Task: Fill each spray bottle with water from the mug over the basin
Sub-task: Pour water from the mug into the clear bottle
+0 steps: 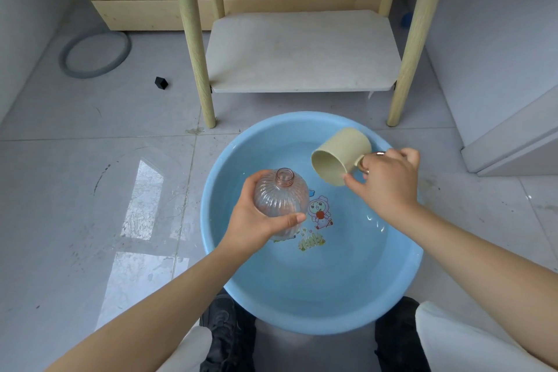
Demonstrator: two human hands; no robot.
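A blue basin [311, 305] holding shallow water sits on the floor between my feet. My left hand [256, 220] grips a clear ribbed bottle [280, 193] with no cap, its open neck pointing up, held over the basin's left side. My right hand [386, 181] holds a beige mug [338, 157] by its handle above the basin's far right. The mug is tipped on its side, mouth facing left toward the bottle, a short gap between them. No water is seen leaving the mug.
A small wooden table with a low shelf [302, 51] stands just beyond the basin. A grey ring [95, 53] and a small black object [161, 83] lie on the tiled floor at the left. My dark shoes [229, 335] flank the basin's near edge.
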